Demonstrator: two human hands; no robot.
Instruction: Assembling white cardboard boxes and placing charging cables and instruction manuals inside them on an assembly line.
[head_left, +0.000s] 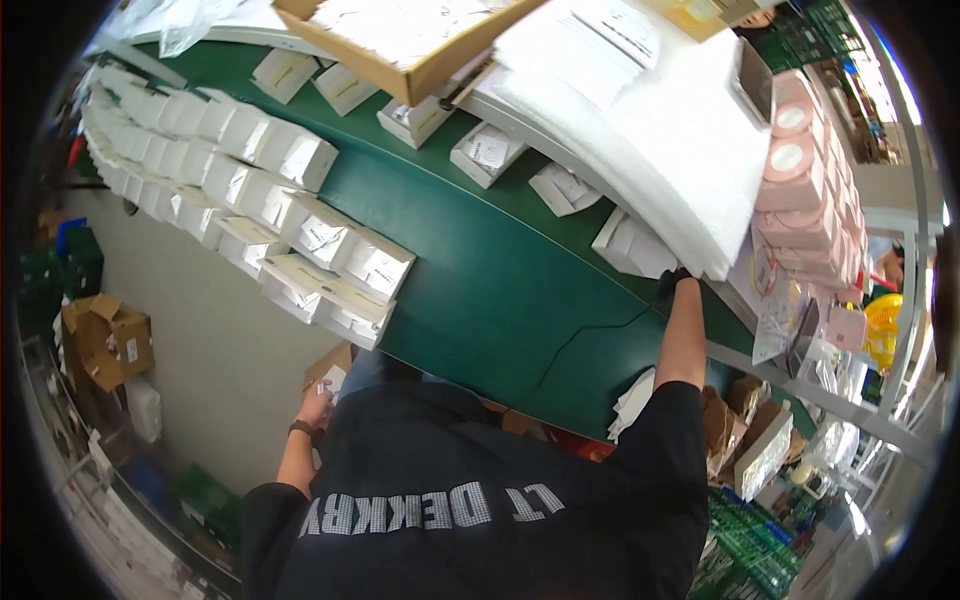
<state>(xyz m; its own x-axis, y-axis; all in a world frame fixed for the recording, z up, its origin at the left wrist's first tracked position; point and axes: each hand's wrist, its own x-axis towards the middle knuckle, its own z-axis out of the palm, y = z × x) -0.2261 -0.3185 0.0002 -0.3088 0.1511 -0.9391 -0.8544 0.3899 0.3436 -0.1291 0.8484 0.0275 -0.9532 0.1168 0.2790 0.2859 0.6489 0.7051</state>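
Note:
My left hand [314, 404], with a dark band at its wrist, is low at the left beside my body. Its fingers are curled at a small white piece [327, 386] next to a brown cardboard box [322, 366]. My right hand [680, 281] reaches to the far side of the green table [470, 260], under the edge of a stack of white foam sheets [690, 150]. Something black covers its fingers; whether it is a glove or a held thing I cannot tell. Close to it lies an open white box [630, 243]. A thin black cable [598, 327] runs over the table toward this hand.
Rows of open white boxes [300, 225] line the table's left part. More white boxes [487, 152] stand beneath the raised shelf, which bears a cardboard tray [400, 70] of white papers. Pink boxes [800, 190] are stacked at the right. A metal rail [810, 390] crosses the right side.

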